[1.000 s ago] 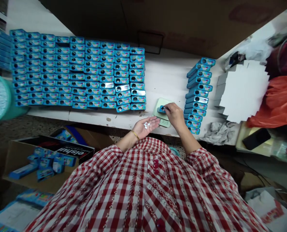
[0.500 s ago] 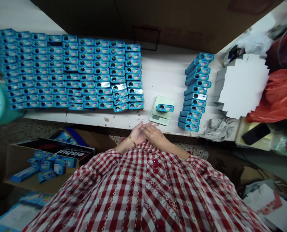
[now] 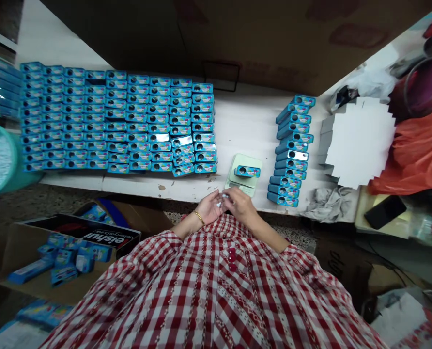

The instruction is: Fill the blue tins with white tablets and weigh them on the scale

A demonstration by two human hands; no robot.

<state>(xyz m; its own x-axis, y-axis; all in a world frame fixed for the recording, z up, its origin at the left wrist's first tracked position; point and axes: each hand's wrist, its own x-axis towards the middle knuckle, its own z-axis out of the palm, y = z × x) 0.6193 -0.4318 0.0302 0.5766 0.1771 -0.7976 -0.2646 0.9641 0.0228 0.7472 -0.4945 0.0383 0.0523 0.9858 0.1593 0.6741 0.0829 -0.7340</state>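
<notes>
My left hand [image 3: 208, 208] is turned palm up and cupped at the table's front edge, with small white pieces [image 3: 219, 204] on it. Over that palm, my right hand [image 3: 240, 203] pinches another small white piece between its fingertips. Just beyond my hands stands a pale green digital scale [image 3: 257, 162], its front edge partly covered by my right hand. A blue box [image 3: 248, 171] with a round dark window rests on the scale's platform.
Rows of matching blue boxes [image 3: 139, 116] fill the table's left side; a shorter column [image 3: 291, 155] stands right of the scale. At far left is a turquoise tub [image 3: 14, 160] of white pieces. White cartons [image 3: 361, 140], crumpled paper [image 3: 328, 203] and a phone [image 3: 385, 212] lie right.
My hands have come apart from a clasp; white pieces now show in my left palm and right fingertips. My right hand has risen slightly towards the scale. The camera view has shifted a little.
</notes>
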